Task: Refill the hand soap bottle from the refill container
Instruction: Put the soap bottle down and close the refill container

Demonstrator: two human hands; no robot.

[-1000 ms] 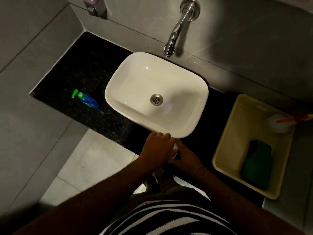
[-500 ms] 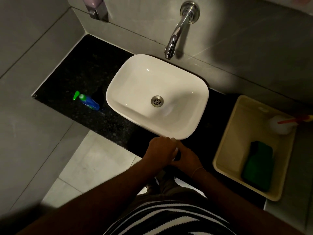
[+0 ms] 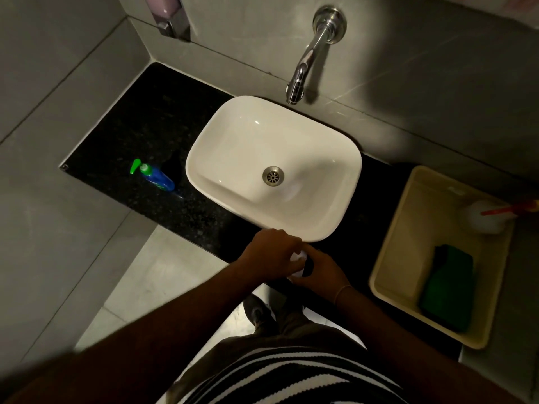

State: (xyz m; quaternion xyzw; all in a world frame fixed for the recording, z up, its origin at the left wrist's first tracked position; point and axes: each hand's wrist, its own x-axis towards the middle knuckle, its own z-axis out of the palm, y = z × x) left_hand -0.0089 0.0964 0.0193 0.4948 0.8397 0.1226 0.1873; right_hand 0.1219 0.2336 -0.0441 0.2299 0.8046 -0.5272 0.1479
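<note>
At the black granite counter's (image 3: 204,217) near edge, the left hand (image 3: 269,253) and right hand (image 3: 322,269) close together on a small white-and-dark object (image 3: 302,262), largely hidden. Farther left lies a blue soap bottle with green pump (image 3: 156,177), pump pointing toward the counter's left edge, well apart from both hands, beside the white ceramic basin (image 3: 335,223).

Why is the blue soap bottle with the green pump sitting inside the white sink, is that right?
Not quite. The head view shows the blue soap bottle with the green pump on the black counter, left of the white sink, not inside it.
</note>
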